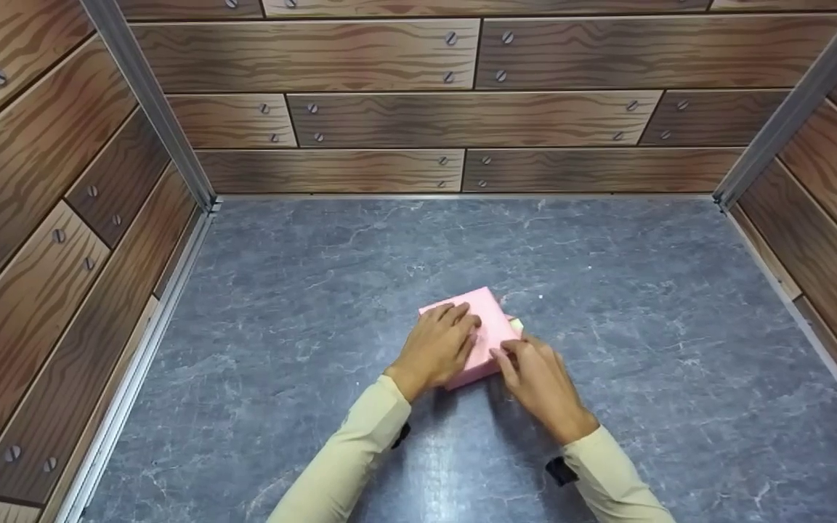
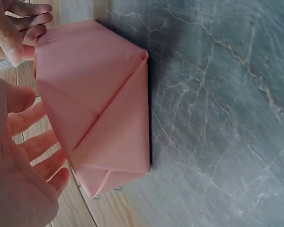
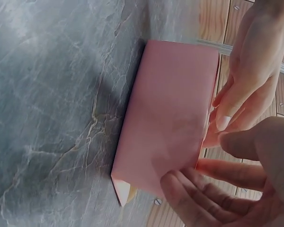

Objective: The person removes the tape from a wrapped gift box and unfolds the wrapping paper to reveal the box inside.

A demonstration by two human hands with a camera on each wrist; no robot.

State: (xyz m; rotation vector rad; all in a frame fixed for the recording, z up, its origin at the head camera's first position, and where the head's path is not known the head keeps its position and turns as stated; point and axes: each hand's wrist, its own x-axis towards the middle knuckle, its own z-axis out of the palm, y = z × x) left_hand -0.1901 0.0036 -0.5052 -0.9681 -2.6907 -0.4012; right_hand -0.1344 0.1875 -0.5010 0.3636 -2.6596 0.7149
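A box wrapped in pink paper [image 1: 480,305] lies on the grey floor, turned at an angle. Its folded end, with diagonal creases and a small triangular tuck, faces the left wrist view. The left hand [image 1: 442,341] rests across the top with loosely bent fingers. At the near right corner is the right hand [image 1: 540,378], its fingertips [image 3: 173,182] touching the box's side and edge while the thumb stands apart. A pale flap [image 3: 124,190] sticks out at the box's right end, with something yellowish just inside it.
The grey marbled surface [image 1: 302,305] spreads around the box. Wood-print walls [image 1: 382,120] with metal corner strips enclose it at the back and both sides. Dark bands [image 1: 561,471] show at the sleeve cuffs.
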